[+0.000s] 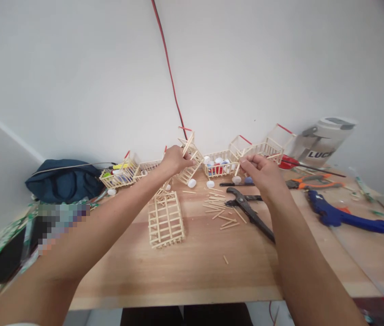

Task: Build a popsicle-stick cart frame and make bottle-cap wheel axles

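Note:
My left hand [175, 159] is closed on a small stick cart [194, 164], which is tilted up and has a red handle and white wheels. At the right end of another stick cart [221, 168], filled with white, blue and red bottle caps, my right hand [257, 166] pinches a part of its frame; the exact grip is partly hidden. Below my left hand, a stick lattice frame [166, 219] lies on the wooden table. Loose short sticks [216, 203] are scattered beside black pliers [249, 210].
More stick carts [119, 174] stand along the wall. On the right are a blue glue gun [344, 215], orange-handled pliers [314, 182], a red screwdriver [290, 161] and a white bucket [324, 142]. A dark blue bag [66, 181] lies at the left, and a red cable [169, 61] hangs down the wall.

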Demonstrator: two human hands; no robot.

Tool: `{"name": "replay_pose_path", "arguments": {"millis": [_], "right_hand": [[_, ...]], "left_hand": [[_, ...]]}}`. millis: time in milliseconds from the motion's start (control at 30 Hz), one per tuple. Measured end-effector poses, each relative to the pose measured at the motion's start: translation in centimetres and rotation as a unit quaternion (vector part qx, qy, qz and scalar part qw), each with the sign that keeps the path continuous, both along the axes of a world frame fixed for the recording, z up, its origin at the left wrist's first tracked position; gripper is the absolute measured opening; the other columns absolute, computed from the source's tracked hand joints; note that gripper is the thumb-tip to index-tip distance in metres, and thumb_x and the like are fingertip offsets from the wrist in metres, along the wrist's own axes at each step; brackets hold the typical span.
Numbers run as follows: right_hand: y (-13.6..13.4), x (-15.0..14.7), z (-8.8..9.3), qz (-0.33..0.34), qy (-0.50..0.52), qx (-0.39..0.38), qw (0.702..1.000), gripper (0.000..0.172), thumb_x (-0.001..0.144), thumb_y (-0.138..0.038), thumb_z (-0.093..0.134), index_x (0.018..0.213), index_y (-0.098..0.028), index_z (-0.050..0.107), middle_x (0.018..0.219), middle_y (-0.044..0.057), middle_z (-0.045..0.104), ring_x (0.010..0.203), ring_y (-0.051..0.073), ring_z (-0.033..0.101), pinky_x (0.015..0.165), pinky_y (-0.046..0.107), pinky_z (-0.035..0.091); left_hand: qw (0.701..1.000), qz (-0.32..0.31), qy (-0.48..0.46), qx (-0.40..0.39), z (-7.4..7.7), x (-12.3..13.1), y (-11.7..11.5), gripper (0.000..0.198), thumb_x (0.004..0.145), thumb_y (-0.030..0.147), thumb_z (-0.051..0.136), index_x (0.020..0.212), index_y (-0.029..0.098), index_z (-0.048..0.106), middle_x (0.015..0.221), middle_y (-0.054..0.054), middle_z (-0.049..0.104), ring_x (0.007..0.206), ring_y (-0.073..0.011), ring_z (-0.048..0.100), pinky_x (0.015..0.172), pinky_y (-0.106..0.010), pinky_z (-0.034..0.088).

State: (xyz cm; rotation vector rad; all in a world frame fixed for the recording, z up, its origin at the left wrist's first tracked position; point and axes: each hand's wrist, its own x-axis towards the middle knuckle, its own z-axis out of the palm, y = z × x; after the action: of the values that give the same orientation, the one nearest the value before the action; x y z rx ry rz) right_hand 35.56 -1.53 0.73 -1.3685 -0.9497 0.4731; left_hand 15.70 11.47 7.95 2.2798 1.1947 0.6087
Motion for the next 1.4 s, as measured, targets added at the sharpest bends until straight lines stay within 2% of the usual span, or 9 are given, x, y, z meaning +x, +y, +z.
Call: {"name": "replay_pose_path", "arguments": {"millis": [233,433,633,833,933,1033,1133,1267,1400], "right_hand": [[0.0,-0.3,0.1,0.003,0.008,0.007,1.000,0.028,0.069,-0.046,0.070,0.075,-0.021,0.059,0.064,-0.001,0.058,0.059,0.013,0.051,0.055,0.025,0.039],[-0.1,-0.3,0.1,0.003,0.007,0.004,1.000,0.028,0.069,-0.046,0.070,0.073,-0.022,0.058,0.063,-0.001,0.056,0.058,0.013,0.050,0.055,0.026,0.040],[-0.2,-0.5,0.3,-0.001,0.007,0.001,1.000,0.025,0.070,-0.046,0.067,0.072,-0.024,0.057,0.062,-0.001,0.055,0.057,0.014,0.049,0.052,0.027,0.040],[-0.1,-0.8,0.2,0.007,0.009,-0.008,1.000,0.025,0.067,-0.046,0.070,0.070,-0.024,0.057,0.061,-0.001,0.054,0.057,0.015,0.050,0.053,0.028,0.043],[0.0,-0.8,0.0,0.011,0.010,-0.012,1.000,0.027,0.067,-0.047,0.071,0.072,-0.024,0.058,0.063,0.000,0.055,0.058,0.015,0.050,0.053,0.028,0.043],[0.0,-1.1,0.0,0.021,0.007,-0.010,1.000,0.030,0.068,-0.050,0.072,0.072,-0.024,0.057,0.062,-0.001,0.054,0.057,0.014,0.049,0.052,0.027,0.041],[-0.4,-2.4,0.3,0.045,-0.003,-0.014,0.999,0.030,0.072,-0.051,0.070,0.073,-0.024,0.057,0.060,-0.002,0.050,0.054,0.013,0.045,0.050,0.026,0.038],[-2.1,-6.2,1.3,0.113,-0.042,-0.059,0.991,0.027,0.077,-0.050,0.066,0.076,-0.024,0.059,0.061,-0.003,0.048,0.053,0.013,0.044,0.050,0.025,0.036],[-3.4,-11.0,1.6,0.221,-0.074,-0.138,0.963,0.027,0.080,-0.046,0.062,0.071,-0.023,0.054,0.056,-0.003,0.050,0.049,0.012,0.043,0.048,0.024,0.034]], "left_hand": [[0.998,-0.031,0.015,0.053,0.8,-1.2,-0.4,0.018,0.067,0.022,0.075,0.055,0.014,0.064,0.048,0.005,0.049,0.052,-0.0100,0.043,0.057,-0.025,0.029],[0.994,-0.074,0.043,0.067,1.4,-1.9,0.6,0.006,0.059,0.016,0.076,0.061,0.014,0.071,0.050,0.003,0.056,0.053,-0.0118,0.049,0.057,-0.025,0.031],[0.989,-0.104,0.079,0.068,-0.4,-2.0,1.3,0.010,0.060,0.007,0.068,0.055,0.016,0.068,0.043,0.003,0.051,0.047,-0.0116,0.049,0.055,-0.023,0.032],[0.986,-0.115,0.082,0.088,-2.7,-2.3,2.5,0.026,0.058,0.002,0.064,0.041,0.017,0.050,0.038,0.004,0.039,0.047,-0.0122,0.042,0.055,-0.024,0.030],[0.985,-0.125,0.081,0.088,-2.9,-2.3,2.7,0.032,0.056,-0.001,0.062,0.037,0.018,0.043,0.038,0.004,0.035,0.050,-0.0128,0.042,0.059,-0.025,0.031],[0.984,-0.142,0.078,0.078,-2.4,-2.4,2.3,0.034,0.054,-0.004,0.060,0.036,0.018,0.041,0.039,0.004,0.037,0.052,-0.0133,0.044,0.061,-0.025,0.033],[0.982,-0.162,0.068,0.066,-1.5,-2.9,1.4,0.032,0.053,-0.007,0.059,0.038,0.017,0.044,0.041,0.004,0.040,0.053,-0.0132,0.044,0.063,-0.025,0.034],[0.982,-0.170,0.039,0.067,-0.9,-4.3,0.1,0.031,0.054,-0.008,0.063,0.042,0.017,0.048,0.047,0.003,0.044,0.060,-0.0158,0.050,0.069,-0.025,0.037],[0.989,-0.124,0.018,0.084,-1.1,-5.5,-0.6,0.031,0.058,-0.009,0.064,0.047,0.016,0.050,0.055,-0.002,0.050,0.076,-0.0229,0.059,0.078,-0.030,0.038]]}}
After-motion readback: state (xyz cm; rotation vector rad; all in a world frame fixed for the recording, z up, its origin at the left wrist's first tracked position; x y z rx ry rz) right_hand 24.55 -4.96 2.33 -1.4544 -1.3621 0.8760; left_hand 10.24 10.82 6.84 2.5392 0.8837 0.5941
